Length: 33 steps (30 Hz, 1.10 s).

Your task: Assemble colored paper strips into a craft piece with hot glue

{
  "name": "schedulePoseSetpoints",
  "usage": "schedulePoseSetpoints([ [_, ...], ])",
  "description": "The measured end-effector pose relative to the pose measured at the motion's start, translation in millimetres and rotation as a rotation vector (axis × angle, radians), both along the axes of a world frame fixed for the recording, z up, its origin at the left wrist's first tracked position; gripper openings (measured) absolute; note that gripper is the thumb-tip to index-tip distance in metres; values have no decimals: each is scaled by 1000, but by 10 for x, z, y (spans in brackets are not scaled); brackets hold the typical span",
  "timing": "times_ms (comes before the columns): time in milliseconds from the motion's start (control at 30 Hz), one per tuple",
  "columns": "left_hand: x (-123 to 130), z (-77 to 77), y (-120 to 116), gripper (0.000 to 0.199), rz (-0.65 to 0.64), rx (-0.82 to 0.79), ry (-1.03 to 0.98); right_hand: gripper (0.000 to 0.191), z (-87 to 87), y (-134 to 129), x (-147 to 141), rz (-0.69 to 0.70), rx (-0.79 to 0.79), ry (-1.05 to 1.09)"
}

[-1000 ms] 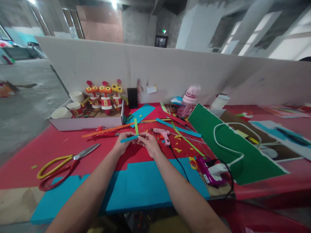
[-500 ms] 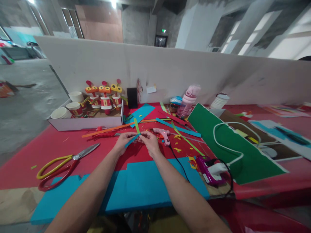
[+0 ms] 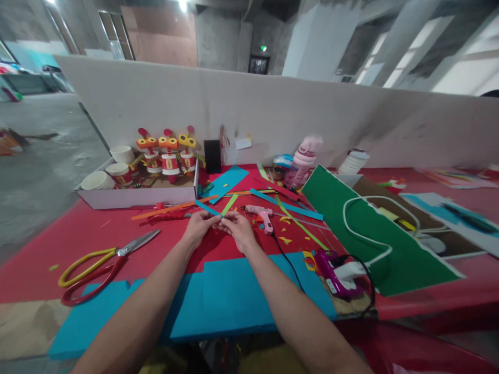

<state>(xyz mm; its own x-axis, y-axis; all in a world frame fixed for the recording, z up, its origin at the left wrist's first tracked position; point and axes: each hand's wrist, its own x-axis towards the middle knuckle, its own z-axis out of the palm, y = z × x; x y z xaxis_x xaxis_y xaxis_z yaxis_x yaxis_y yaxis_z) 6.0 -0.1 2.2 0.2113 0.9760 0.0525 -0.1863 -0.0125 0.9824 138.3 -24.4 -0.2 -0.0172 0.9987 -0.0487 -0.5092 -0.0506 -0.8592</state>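
Observation:
A narrow blue paper strip and a light green paper strip meet at my fingertips and fan out away from me in a V. My left hand pinches them where they cross, its fingers closed. From the other side, my right hand grips the same joint, fingertips touching those of the left. How the ends are folded or stuck is hidden by the fingers. Just right of my right hand lies a pink hot glue gun with a lit red light. Large scissors with yellow and red handles rest to the left.
A white box at back left holds paper cups and several cup robots. Other strips, like a blue one, and scraps lie around. A blue board borders the front. At right are a purple power strip and green board.
The blue strip has swung from pointing toward me at lower left to pointing away at upper left. The green strip now leans right. Both hands keep their pinch at the joint.

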Motion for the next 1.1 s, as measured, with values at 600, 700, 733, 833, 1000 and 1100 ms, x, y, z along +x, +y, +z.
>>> schedulePoseSetpoints([
  [600,-46,25,1,24,-15,59,31,28,53,-4,36,49,-93,-130],
  [700,-54,40,5,24,41,1,-96,28,45,-7,35,70,-96,-115],
  [733,-59,46,5,24,64,-17,-131,28,42,-6,36,70,-98,-108],
  [833,-67,65,-4,27,99,-52,-182,26,37,5,39,38,-102,-68],
  [1000,-18,53,-35,27,-32,-39,-121,27,32,33,26,-35,-29,45],
  [1100,18,21,-33,26,-84,-28,-80,27,30,33,5,-24,-13,39],
])
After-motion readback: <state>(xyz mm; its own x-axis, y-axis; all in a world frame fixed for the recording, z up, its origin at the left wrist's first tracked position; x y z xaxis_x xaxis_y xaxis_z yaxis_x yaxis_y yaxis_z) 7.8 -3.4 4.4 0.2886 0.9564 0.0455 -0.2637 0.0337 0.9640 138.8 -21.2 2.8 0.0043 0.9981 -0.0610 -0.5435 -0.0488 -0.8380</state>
